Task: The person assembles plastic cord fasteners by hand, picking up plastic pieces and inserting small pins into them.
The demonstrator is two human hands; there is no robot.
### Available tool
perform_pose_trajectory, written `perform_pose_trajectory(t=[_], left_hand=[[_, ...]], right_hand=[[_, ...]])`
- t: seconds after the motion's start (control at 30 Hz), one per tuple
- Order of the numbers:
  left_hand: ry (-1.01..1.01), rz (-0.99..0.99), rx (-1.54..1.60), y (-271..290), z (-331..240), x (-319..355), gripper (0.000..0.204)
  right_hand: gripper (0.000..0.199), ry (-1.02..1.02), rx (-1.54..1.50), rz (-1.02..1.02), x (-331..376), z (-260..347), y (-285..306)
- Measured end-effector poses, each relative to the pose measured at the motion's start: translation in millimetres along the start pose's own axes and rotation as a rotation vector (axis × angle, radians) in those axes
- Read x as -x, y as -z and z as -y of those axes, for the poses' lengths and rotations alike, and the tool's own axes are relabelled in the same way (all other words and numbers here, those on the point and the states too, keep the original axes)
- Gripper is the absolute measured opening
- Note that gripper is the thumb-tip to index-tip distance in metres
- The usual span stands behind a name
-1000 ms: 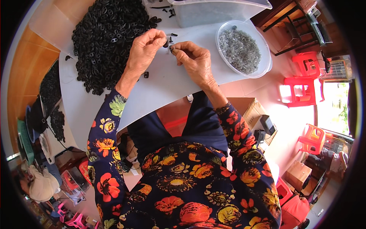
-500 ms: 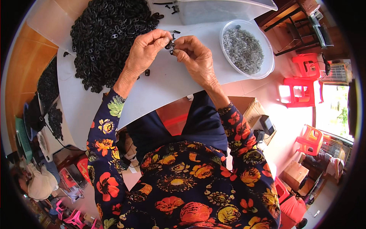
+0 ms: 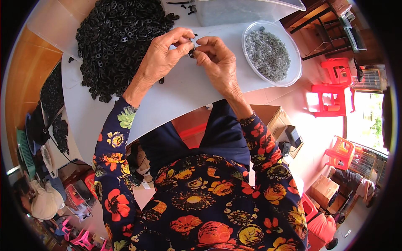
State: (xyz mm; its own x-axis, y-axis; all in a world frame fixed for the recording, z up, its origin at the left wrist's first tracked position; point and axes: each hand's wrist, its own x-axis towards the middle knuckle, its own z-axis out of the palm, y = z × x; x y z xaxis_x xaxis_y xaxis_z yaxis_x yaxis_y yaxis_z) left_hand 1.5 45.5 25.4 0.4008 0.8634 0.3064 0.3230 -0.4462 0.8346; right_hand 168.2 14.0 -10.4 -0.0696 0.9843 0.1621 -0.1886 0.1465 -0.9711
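Over the pale table, my left hand point(image 3: 164, 52) and my right hand point(image 3: 218, 65) meet fingertip to fingertip. Between them is a small black plastic part point(image 3: 191, 52), pinched by both and largely covered by fingers, so its exact shape is hard to make out. Beside my left hand rises a big heap of black oval pieces with two holes point(image 3: 119, 46). To the right of my right hand, a round clear tub point(image 3: 299, 75) holds many thin, shiny grey pieces point(image 3: 268, 56) that look like small springs.
A translucent bin point(image 3: 247, 12) stands at the table's far edge, with a few loose black bits point(image 3: 192, 8) beside it. Another clear bin point(image 3: 52, 25) is at the far left. Red stools point(image 3: 328, 100) and a cardboard box point(image 3: 272, 121) are to the right; a person point(image 3: 44, 201) is at lower left.
Both hands have shifted slightly, my left hand a little up and right. The fingers have closed in more around the small black part, hiding more of it.
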Motion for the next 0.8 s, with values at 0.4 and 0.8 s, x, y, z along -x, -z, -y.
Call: perform_pose_trajectory(t=[0.4, 0.8], left_hand=[[0.078, -0.118, 0.136, -19, 11, 23, 0.021], [0.148, -0.095, 0.154, -20, 9, 24, 0.025]], right_hand=[[0.025, 0.006, -0.006, 0.002, -1, 1, 2], [0.025, -0.021, 0.092, 0.063, 1, 6, 0]])
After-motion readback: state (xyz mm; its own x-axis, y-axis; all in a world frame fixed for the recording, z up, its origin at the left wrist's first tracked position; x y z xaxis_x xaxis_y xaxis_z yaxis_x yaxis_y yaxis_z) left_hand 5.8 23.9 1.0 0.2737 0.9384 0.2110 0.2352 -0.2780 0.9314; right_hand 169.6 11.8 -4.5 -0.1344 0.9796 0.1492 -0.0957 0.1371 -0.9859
